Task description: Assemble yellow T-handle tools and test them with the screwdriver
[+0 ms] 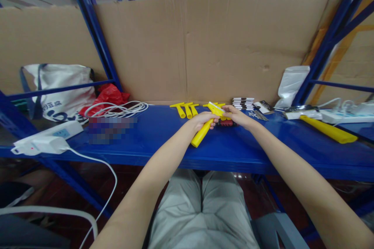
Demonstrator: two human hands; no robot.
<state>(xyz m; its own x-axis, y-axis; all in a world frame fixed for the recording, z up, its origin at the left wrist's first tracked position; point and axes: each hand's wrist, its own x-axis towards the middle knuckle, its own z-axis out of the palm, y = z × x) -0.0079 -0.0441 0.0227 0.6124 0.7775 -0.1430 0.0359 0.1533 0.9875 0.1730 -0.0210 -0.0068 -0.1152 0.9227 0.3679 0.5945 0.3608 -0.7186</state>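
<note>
A yellow scraper with a wide T-shaped head is held at a slant above the blue shelf. My left hand is closed around its handle just below the head. With bent fingers, my right hand grips the right end of the head, where a pale strip runs along the edge. Beneath that hand lies a dark red and black tool, mostly covered. Several yellow T-shaped scraper pieces lie in a row behind my left hand, and more are partly hidden behind the held one.
Stacked small black-and-white packs and a dark card packet lie right of my hands. A long yellow handle rests farther right. Coiled white cable, a power strip and a cloth bag occupy the left. Cardboard stands behind.
</note>
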